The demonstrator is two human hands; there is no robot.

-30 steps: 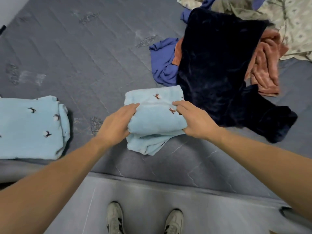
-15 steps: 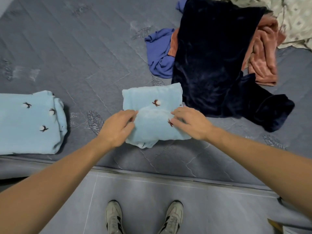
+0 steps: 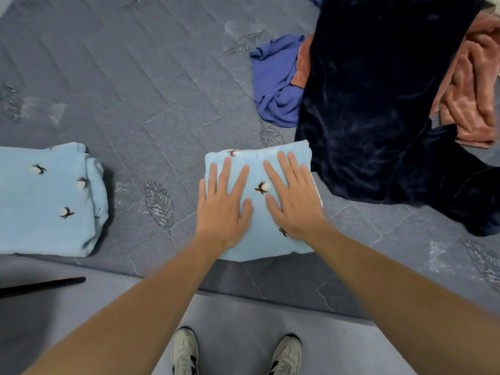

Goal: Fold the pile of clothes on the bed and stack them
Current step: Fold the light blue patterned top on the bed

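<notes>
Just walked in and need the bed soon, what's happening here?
A person is folding laundry on the bed. Both hands, left hand and right hand, press flat on a folded light-blue patterned garment at the bed's near edge. Another matching folded piece lies to the left. An unfolded pile, navy velvet garment, blue garment and pink garment, waits at the right.

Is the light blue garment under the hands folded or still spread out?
Folded. The light blue garment is a compact rectangle on the bed, and both the left hand and right hand press flat on it.
</notes>
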